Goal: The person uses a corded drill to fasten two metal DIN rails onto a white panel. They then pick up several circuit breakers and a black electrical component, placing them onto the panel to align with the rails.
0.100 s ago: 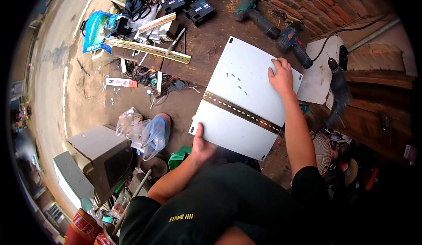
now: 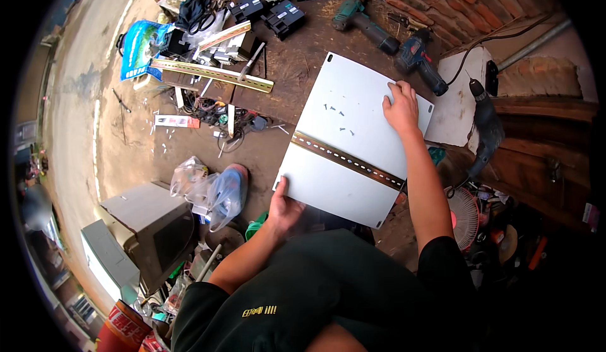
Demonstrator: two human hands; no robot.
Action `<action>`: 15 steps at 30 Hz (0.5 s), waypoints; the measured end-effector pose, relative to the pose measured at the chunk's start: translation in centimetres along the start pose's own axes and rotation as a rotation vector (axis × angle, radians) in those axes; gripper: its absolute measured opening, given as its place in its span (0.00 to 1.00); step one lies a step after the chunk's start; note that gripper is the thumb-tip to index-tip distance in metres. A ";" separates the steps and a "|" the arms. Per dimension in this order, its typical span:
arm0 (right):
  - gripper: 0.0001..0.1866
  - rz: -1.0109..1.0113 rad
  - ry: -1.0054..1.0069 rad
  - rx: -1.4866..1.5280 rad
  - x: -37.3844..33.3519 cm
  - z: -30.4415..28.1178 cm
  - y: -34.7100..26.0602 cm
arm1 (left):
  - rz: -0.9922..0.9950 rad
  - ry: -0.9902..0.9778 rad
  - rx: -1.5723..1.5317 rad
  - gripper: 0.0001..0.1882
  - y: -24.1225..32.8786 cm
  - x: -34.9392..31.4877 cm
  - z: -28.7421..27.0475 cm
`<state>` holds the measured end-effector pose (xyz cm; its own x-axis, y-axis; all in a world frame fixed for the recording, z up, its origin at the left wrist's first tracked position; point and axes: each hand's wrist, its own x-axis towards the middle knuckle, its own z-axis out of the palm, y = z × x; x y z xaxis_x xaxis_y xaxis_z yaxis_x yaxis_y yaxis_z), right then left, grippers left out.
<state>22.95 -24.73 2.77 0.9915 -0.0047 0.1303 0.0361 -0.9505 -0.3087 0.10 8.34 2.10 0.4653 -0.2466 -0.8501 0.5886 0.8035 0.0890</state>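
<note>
A white metal mounting plate point(image 2: 338, 191) with slotted corner holes lies tilted in front of me, its far part over the wooden bench. Across its face runs a slotted DIN rail point(image 2: 348, 161). Several small screws point(image 2: 338, 110) lie loose on the plate beyond the rail. My left hand point(image 2: 285, 212) grips the near left edge, thumb on top and fingers hidden underneath. At the far right edge, my right hand point(image 2: 403, 109) is closed over the plate, its fingertips reaching the border and the thumb on the face.
Two cordless drills point(image 2: 365, 25) point(image 2: 421, 64) lie on the bench point(image 2: 287, 84); another drill point(image 2: 486, 125) is at the right. Loose rails point(image 2: 214, 76), black electrical devices point(image 2: 283, 19) and a blue bag point(image 2: 140, 48) are far left. Plastic bags point(image 2: 225, 194) and an old monitor point(image 2: 151, 226) stand lower left.
The view has shifted slightly. My left hand sits a little farther left along the plate's edge; the right hand keeps its place on the plate.
</note>
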 end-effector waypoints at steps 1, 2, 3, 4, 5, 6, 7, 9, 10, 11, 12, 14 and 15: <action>0.21 0.015 -0.014 0.010 0.1 0.0 0.1 | 0.027 0.030 0.010 0.33 1.1 -0.2 -0.4; 0.22 0.029 -0.028 0.020 0.4 0.0 0.3 | 0.054 0.060 0.019 0.31 1.9 -0.4 -0.6; 0.23 0.043 -0.043 0.027 0.4 -0.1 0.4 | 0.048 0.043 0.004 0.29 2.4 -1.1 -0.2; 0.24 0.054 -0.024 -0.016 0.6 0.0 0.6 | 0.052 0.047 0.000 0.28 2.4 -1.1 -0.2; 0.25 0.065 -0.005 -0.059 0.8 0.0 0.8 | 0.055 0.051 -0.004 0.27 2.2 -1.0 -0.3; 0.27 0.073 0.017 -0.106 1.2 -0.1 1.0 | 0.060 0.050 -0.012 0.26 1.9 -0.4 -0.3; 0.27 0.078 0.002 -0.088 1.6 -0.2 1.0 | 0.065 0.064 0.021 0.27 1.5 0.0 -0.3; 0.27 0.086 -0.035 -0.060 2.0 -0.2 1.2 | -0.038 0.067 0.021 0.29 1.4 -0.1 -0.1; 0.28 0.090 -0.058 -0.050 2.1 -0.3 1.4 | -0.094 0.069 0.017 0.30 1.3 -0.3 0.3; 0.28 0.102 -0.072 -0.056 2.4 -0.4 1.6 | -0.077 0.039 0.013 0.32 1.3 -0.3 0.7; 0.28 0.117 -0.089 -0.059 2.6 -0.4 1.5 | -0.054 0.020 -0.014 0.33 1.1 -0.1 0.6; 0.29 0.144 -0.110 -0.058 3.0 -0.5 1.5 | -0.010 -0.017 -0.065 0.34 0.7 0.4 0.3; 0.29 0.156 -0.112 -0.055 3.2 -0.4 1.5 | 0.040 0.006 -0.120 0.35 0.7 0.3 0.9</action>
<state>26.13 -26.28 3.11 0.9923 -0.1215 -0.0219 -0.1230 -0.9565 -0.2647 1.25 8.31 2.42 0.4825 -0.2102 -0.8503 0.4861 0.8718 0.0603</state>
